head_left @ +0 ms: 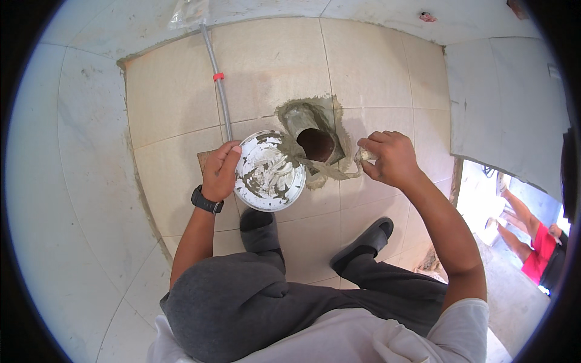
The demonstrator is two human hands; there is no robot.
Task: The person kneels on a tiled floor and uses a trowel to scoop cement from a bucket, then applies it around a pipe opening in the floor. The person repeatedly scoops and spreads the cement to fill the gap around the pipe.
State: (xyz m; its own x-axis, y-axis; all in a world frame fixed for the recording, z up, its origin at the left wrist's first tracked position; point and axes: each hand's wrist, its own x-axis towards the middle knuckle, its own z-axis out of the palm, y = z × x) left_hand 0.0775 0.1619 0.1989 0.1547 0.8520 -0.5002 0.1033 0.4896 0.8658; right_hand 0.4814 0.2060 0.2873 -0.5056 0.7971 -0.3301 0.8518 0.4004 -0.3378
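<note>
My left hand (223,170), with a dark watch at its wrist, grips the left rim of a round white lid (270,189) held above the floor. White and grey paste is smeared over the lid's face. To its right is a round drain pipe opening (316,145) in the floor, with rough grey mortar (293,112) around it. My right hand (389,158) is closed beside the opening's right edge, its fingers pinched on a small pale thing whose kind I cannot make out. A grey, paste-covered strip (339,174) lies between that hand and the lid; what it is stays unclear.
A grey pipe (216,91) with a red clip runs over the beige floor tiles (266,54) from the far wall. My feet in dark slippers (363,245) stand near the opening. Through a doorway at right, another person (541,251) in red shows partly.
</note>
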